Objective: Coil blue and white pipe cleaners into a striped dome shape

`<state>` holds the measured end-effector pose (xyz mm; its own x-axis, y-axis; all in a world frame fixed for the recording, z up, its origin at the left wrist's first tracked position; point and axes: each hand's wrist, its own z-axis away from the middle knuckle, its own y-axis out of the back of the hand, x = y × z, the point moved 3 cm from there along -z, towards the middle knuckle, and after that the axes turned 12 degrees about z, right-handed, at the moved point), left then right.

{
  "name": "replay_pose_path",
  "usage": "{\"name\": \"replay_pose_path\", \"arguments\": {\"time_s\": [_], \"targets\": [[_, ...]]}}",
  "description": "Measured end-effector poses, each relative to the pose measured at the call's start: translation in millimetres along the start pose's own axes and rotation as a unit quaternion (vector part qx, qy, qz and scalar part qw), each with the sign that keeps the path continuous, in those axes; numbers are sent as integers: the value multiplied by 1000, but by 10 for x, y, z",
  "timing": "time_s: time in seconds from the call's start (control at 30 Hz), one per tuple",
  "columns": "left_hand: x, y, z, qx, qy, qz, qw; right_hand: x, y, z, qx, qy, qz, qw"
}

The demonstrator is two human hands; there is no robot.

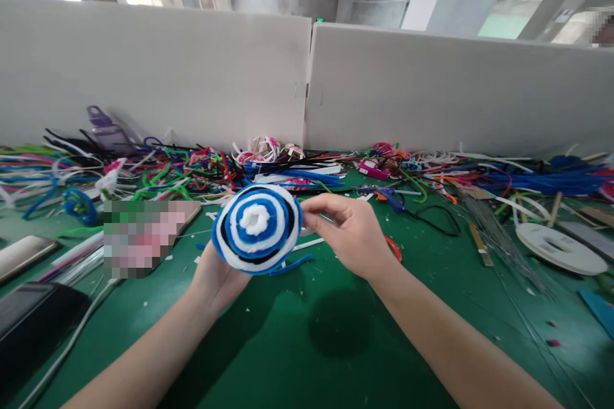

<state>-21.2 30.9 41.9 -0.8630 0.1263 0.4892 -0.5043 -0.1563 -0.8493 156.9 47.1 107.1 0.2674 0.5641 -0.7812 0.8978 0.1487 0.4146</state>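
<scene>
Some of the left hand (pixel 217 278) is hidden behind the blue, white and black ringed disc (pixel 254 221) it appears to hold above the green table (pixel 268 358); the right hand (pixel 348 228) pinches the disc's rim. Tangled coloured strips (pixel 302 177) lie beyond.

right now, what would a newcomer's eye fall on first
Probably the blue and white ringed disc, left of centre, with the left hand beneath it and the right hand at its edge. Next, perhaps, the tangle of coloured strips along the back of the green table.
</scene>
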Motion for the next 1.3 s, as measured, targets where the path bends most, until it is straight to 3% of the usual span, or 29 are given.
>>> {"name": "replay_pose_path", "arguments": {"time_s": [0.07,0.17,0.4,0.63,0.77,0.9,1.0,1.13,1.3], "targets": [[27,44,-57,43,-25,10,999,4,50,-5,41,8,-3,999],[67,82,-111,21,-70,17,997,55,121,-29,83,3,3,997],[-21,-41,45,-164,10,-14,986,240,108,-70,88,-34,-17,995],[-76,45,89,-251,28,-92,963,251,6,-62,28,-30,12,999],[-96,53,100,-235,14,-141,962,208,-4,-56,16,-6,62,998],[-90,-3,108,-203,-6,-119,972,143,14,-40,29,19,157,987],[-77,0,88,-168,-25,-103,980,19,48,-21,37,98,220,970],[-73,51,66,-161,-41,-112,980,-156,63,17,-60,206,247,945],[-78,50,78,-166,-47,-125,977,-240,118,42,-117,204,252,939]]}}
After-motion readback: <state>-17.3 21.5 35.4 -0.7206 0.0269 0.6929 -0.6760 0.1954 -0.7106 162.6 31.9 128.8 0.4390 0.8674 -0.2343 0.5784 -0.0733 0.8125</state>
